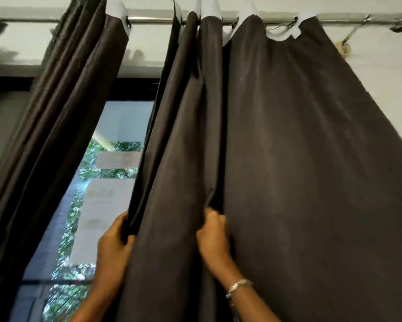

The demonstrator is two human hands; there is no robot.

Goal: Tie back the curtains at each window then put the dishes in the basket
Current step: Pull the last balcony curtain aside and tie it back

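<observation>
Head view: dark brown, matte curtain (pixel 288 159) hangs folded from the 12 o'clock rod (pixel 153 19), filling 3 o'clock; left hand (pixel 113 240) grips its edge at 7 o'clock, right hand (pixel 212 235) pinches a fold at 6.

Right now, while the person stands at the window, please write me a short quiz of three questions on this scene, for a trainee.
1. True or false: the left hand and the right hand both grip the right curtain.
2. Which wrist wears the bracelet? A: left. B: right. C: neither.
3. Fill in: the right curtain hangs from a metal ____.

Key: 1 true; 2 B; 3 rod.
</observation>
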